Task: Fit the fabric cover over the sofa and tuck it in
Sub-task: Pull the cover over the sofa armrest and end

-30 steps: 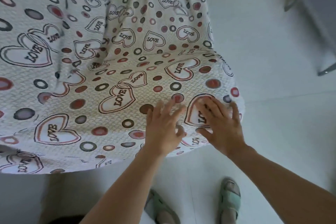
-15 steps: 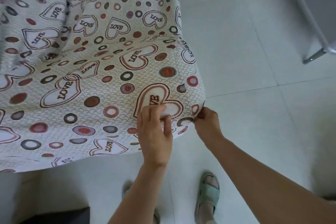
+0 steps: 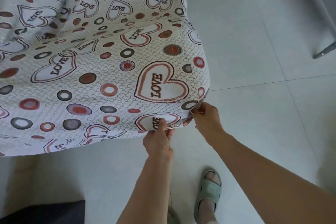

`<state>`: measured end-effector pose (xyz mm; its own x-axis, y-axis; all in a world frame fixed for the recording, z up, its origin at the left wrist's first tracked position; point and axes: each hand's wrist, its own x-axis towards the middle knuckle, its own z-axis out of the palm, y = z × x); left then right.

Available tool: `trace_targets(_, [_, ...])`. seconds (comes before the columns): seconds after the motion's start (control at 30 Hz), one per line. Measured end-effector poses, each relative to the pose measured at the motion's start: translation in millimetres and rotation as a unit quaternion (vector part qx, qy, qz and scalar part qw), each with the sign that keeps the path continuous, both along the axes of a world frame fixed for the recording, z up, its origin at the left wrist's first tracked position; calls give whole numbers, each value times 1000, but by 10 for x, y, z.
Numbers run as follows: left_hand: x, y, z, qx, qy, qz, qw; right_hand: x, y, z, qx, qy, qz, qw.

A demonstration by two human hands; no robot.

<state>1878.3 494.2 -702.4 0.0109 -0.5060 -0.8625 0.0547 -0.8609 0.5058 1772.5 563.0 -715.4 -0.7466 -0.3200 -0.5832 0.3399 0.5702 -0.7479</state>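
The fabric cover (image 3: 109, 71), white with hearts and rings, lay draped over the sofa and hid it, its lower edge hanging above the tiled floor (image 3: 254, 114). The left hand (image 3: 159, 140) reached forward, fingers curled, pinching that hem at a heart. Just beside it, the right hand (image 3: 207, 118) pinched the cover's corner, forearm outstretched.

Cover (image 3: 112, 71) over sofa; slipper (image 3: 209, 192) on floor (image 3: 254, 114) below-right

Pale tiled floor (image 3: 254, 142), green sandal (image 3: 209, 192) standing on it, grey metal leg (image 3: 324, 53) resting at upper right
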Motion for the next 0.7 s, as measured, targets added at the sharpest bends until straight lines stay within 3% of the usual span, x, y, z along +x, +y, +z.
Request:
trace_targets(0.07, [75, -9, -103, -15, -39, -27, 999, 111, 45, -84, 4, 9, 2, 1000])
trace_targets(0.13, [90, -37, -176, -7, -65, -48, 997, 190, 68, -154, 74, 44, 26, 996])
trace_targets(0.2, [88, -90, -164, 0, -55, -62, 997, 248, 29, -183, 121, 70, 17, 990])
trace_targets(0.3, [208, -223, -158, -8, -36, -86, 996, 317, 11, -120, 114, 65, -9, 991])
trace_targets(0.47, [568, -517, -49, -24, -10, -23, 999, 661, -58, 78, 23, -40, -39, 998])
trace_targets(0.6, [859, -949, 107, -53, -13, 66, 996, 917, -477, 295, -47, -156, -128, 978])
trace_targets(0.7, [1071, -1201, 91, -58, -25, 71, 996, 1080, -720, 351, -45, -197, -124, 972])
